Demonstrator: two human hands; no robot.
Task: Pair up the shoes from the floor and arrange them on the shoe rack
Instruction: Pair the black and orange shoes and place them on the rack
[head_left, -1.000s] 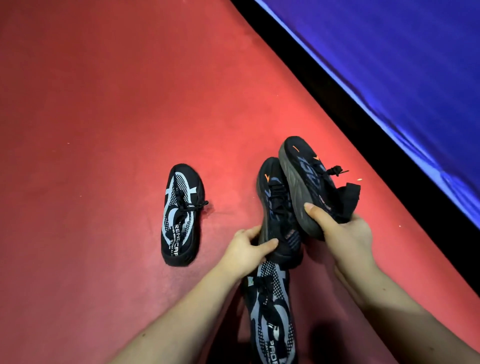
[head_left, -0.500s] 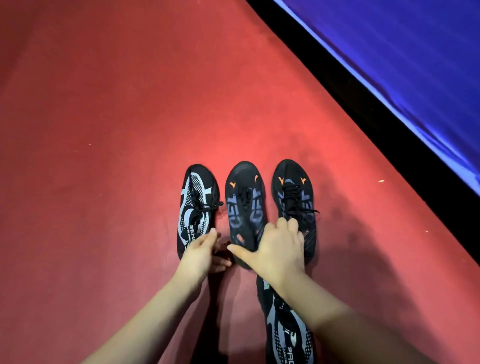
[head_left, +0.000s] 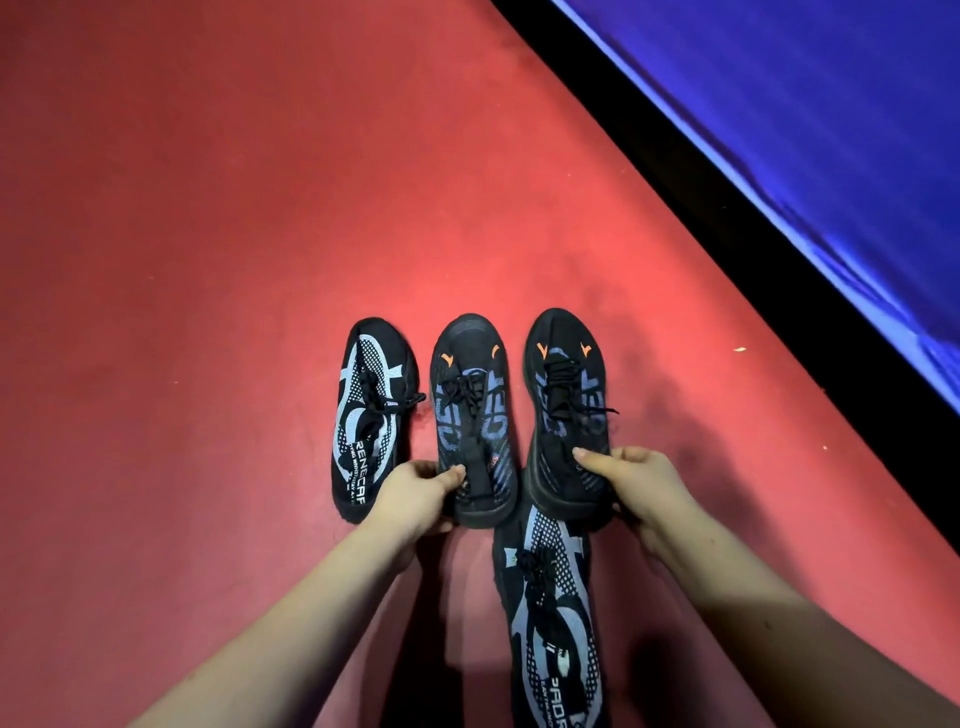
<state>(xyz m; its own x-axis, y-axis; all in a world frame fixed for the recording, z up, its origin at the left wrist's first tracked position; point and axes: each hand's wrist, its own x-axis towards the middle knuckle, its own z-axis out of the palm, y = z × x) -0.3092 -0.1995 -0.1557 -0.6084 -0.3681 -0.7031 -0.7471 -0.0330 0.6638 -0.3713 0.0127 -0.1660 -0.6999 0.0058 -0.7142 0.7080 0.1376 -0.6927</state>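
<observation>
Two black sneakers with orange marks stand side by side, toes pointing away from me. My left hand (head_left: 415, 496) grips the heel of the left one (head_left: 470, 410). My right hand (head_left: 636, 486) grips the heel of the right one (head_left: 566, 405). A black shoe with a white pattern (head_left: 371, 410) lies on the red floor just left of them, touching my left hand's side. Its match (head_left: 550, 623) lies nearer to me, toe tucked under the right sneaker's heel. No shoe rack is in view.
The red floor (head_left: 208, 234) stretches far to the left and ahead. A black strip (head_left: 727, 218) runs diagonally at the right, with a shiny blue surface (head_left: 831, 130) beyond it.
The orange-marked pair went from held tilted in the air to side by side, toes forward. My hands moved apart, each now holding one heel.
</observation>
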